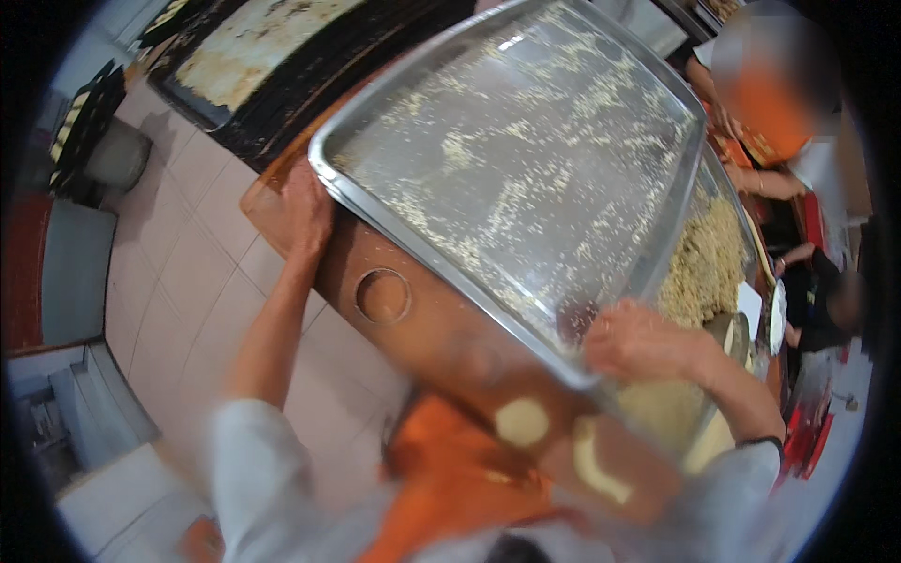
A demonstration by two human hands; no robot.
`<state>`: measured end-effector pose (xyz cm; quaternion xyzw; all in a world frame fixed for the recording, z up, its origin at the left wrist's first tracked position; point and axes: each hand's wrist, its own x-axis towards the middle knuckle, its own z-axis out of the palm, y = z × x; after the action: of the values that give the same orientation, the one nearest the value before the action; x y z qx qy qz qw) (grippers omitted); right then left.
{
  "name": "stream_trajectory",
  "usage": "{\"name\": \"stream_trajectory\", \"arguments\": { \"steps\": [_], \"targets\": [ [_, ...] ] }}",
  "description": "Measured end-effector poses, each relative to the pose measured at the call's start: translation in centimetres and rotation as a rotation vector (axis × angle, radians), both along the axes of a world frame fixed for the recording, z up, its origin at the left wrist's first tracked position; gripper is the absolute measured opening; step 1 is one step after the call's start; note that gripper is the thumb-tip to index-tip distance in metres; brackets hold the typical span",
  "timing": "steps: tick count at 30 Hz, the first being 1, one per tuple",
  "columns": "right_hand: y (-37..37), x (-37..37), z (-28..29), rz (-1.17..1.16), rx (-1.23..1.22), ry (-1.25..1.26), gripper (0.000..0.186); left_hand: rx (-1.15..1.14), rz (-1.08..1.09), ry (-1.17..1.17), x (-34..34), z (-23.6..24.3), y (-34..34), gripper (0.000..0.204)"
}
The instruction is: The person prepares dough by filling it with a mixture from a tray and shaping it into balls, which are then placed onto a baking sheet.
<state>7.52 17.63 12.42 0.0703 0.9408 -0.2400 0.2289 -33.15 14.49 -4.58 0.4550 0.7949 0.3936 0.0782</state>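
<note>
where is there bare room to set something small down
The wooden tabletop shows bare patches between the left hand and the thin ring, and just right of that ring, beside the seed-strewn tray. Farther right is crowded: round dough disc, curved dough strip, right hand and crumb heap.

It's a bakery kitchen, w/ lg metal tray [422, 131], dough pcs [522, 422] & blackened baking pan [253, 61].
</note>
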Motion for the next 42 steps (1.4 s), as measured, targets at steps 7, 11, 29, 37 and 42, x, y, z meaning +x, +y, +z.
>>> {"name": "stream_trajectory", "arguments": {
  "steps": [7, 11, 29, 37, 42],
  "targets": [
    [2.3, -7.9, -1.8, 0.044, 0.043, 0.350, 0.018, 0.135, -0.027, 0.061, 0.2, -0.3, 0.4, 0.033],
    [6.1, -16.5, -4.8, 0.112, 0.125, 0.606, 0.031, 0.125, -0.020, 0.080, 0.4, -0.2, 0.2, 0.033],
    [10.5, -24.1, -8.1, 0.197, 0.174, 0.971, 0.030, -0.081, -0.031, 0.113, 0.4, 0.3, -0.4, 0.036],
    [16.7, -23.8, -7.4, 0.317, 0.259, 0.890, 0.021, 0.056, 0.022, -0.147, 0.8, 0.6, 0.8, 0.028],
    [29.3, -17.8, -7.9, -0.144, 0.378, 0.811, 0.025, 0.062, 0.005, -0.179, 0.7, 0.3, -0.6, 0.028]
  ]
}}
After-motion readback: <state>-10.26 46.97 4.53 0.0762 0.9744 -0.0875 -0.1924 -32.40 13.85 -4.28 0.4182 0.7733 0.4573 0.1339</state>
